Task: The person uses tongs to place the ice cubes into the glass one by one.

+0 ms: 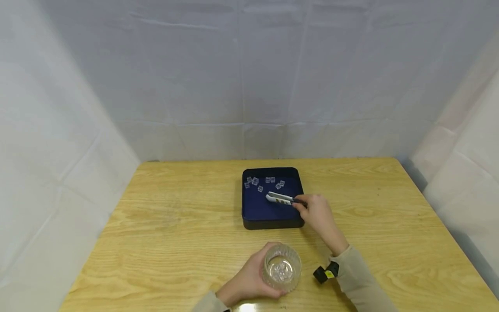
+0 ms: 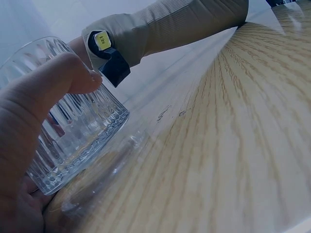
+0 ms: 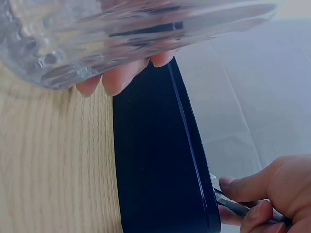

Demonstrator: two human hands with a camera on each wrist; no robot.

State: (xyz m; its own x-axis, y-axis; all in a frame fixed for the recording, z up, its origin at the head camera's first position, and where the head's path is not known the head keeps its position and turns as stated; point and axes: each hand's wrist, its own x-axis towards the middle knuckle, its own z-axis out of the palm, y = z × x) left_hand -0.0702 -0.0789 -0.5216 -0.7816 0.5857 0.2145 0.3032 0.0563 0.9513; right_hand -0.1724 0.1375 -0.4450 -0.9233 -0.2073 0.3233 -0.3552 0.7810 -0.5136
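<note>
My left hand point(image 1: 255, 274) wraps round a ribbed clear drinking glass point(image 1: 295, 277), thumb on one side and fingers on the other. Several clear cubes point(image 1: 282, 271) lie at its bottom. In the left wrist view the glass point(image 2: 80, 128) is tilted close over the table. My right hand point(image 1: 317, 214) pinches a pair of small tongs point(image 1: 280, 198) by the dark handle end. Their white tips point left over the dark blue tray point(image 1: 255, 210). Further back in the tray lie several loose clear cubes point(image 1: 260, 189), apart from the tips. In the right wrist view, the tray wall hides the tongs' tips.
The wooden table point(image 1: 175, 225) reaches back to a pale cloth wall point(image 1: 195, 86), with cloth at both sides. A black wrist device point(image 1: 325, 273) with a yellow label sits on my right sleeve, just right of the glass.
</note>
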